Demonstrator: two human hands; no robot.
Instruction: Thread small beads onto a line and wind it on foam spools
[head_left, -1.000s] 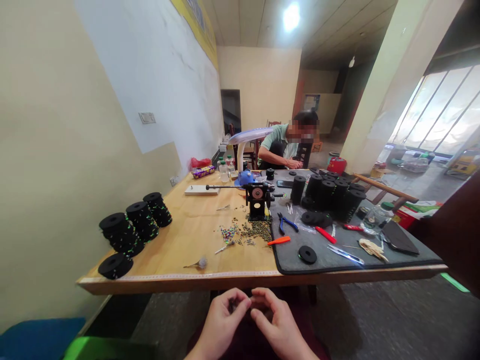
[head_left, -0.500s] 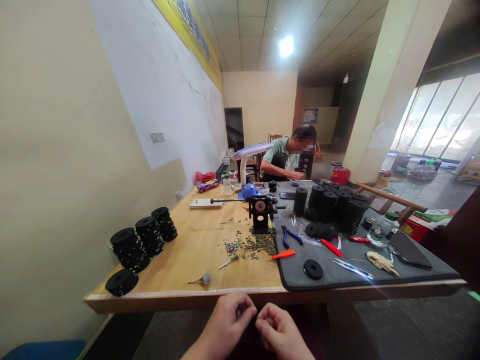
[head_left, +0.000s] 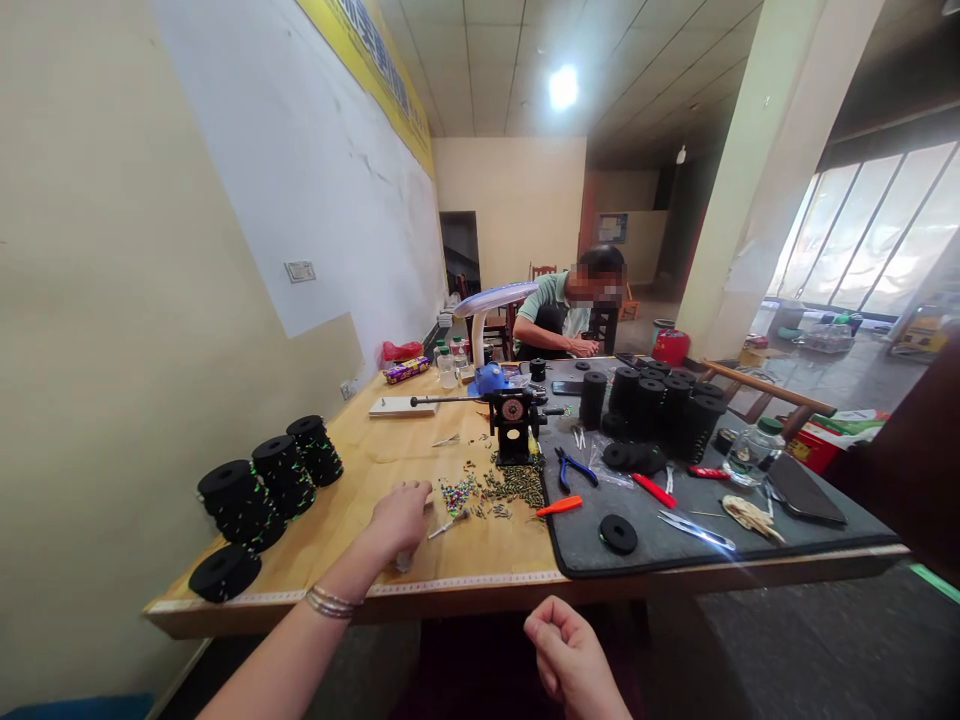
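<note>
My left hand (head_left: 401, 518) is over the wooden table, palm down, with its fingers a little bent and apart. Just below its wrist side, a small tuft with a greyish head (head_left: 405, 562) is partly hidden by the hand. A thin brush-like piece (head_left: 448, 524) lies to the right of the fingers, beside a pile of small coloured beads (head_left: 457, 493). In front of the table edge, my right hand (head_left: 568, 650) is closed, thumb against the curled forefinger. What it pinches, if anything, is too small to make out.
A black hand-cranked winder (head_left: 514, 425) stands mid-table. Black spools (head_left: 232, 500) line the left edge; more spools (head_left: 649, 400) stand on the grey mat (head_left: 585, 555). Blue pliers (head_left: 576, 468), an orange tool (head_left: 559, 506), tweezers (head_left: 697, 532) and a bottle (head_left: 754, 452) lie or stand there. Another person (head_left: 555, 310) sits behind.
My left hand has left my right hand and moved forward and left over the table, covering part of the tuft. My right hand stays closed near the same place.
</note>
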